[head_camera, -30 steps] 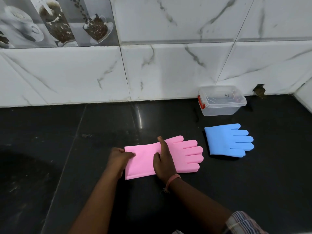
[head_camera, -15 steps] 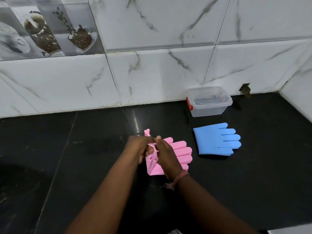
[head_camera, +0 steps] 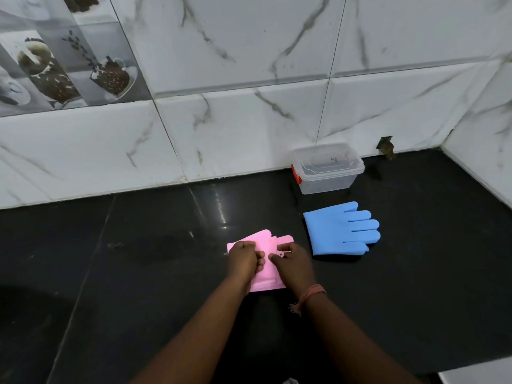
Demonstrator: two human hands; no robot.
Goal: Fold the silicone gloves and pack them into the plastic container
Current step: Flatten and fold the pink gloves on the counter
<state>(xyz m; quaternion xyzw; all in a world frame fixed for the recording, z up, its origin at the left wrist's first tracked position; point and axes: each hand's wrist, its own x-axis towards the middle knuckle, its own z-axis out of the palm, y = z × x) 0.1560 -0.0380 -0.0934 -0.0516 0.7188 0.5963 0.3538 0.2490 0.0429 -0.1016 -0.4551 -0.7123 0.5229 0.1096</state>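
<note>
A pink silicone glove (head_camera: 266,242) lies folded over on itself on the black counter, its cuff end laid over the fingers. My left hand (head_camera: 243,257) presses on its left part with curled fingers. My right hand (head_camera: 292,261) pinches the folded edge on the right. A blue silicone glove (head_camera: 338,230) lies flat and unfolded to the right, fingers pointing right. Behind the blue glove, against the wall, stands a clear plastic container (head_camera: 327,169) with a red latch on its left side; a clear lid appears to sit on it.
The black counter (head_camera: 138,259) runs left and toward me. White marble wall tiles (head_camera: 235,134) close off the back, and a side wall (head_camera: 484,151) closes off the right. A small dark hole (head_camera: 386,145) sits low in the back wall.
The pink glove went from flat with fingers pointing right to folded in half; my left hand carried the cuff end over the fingers. Both hands now press the fold down.
</note>
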